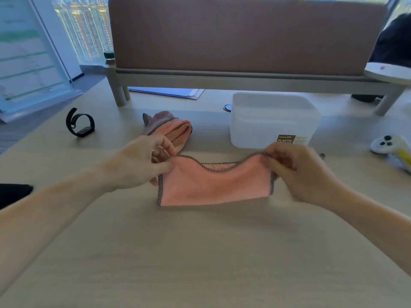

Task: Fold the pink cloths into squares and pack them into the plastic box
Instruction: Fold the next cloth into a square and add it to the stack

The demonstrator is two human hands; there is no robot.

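I had left hand (142, 161) and right hand (298, 172) each pinching a top corner of the pink cloth (213, 185), in front of the plastic box (273, 121). It sagged mid-span, so I judged it soft and light; best held at hemmed corners; second cloth (171, 130) sat left of the box

The salmon-pink terry cloth (213, 185) carries black-and-white checked edging, the translucent white plastic box (274, 120) a brown label, beside a black wristwatch (80, 123).

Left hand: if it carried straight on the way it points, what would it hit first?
Likely the bunched pink cloth just beyond the left hand, which pinches the folded pink cloth; after that, the plastic box, at its left wall. Depth is unclear.
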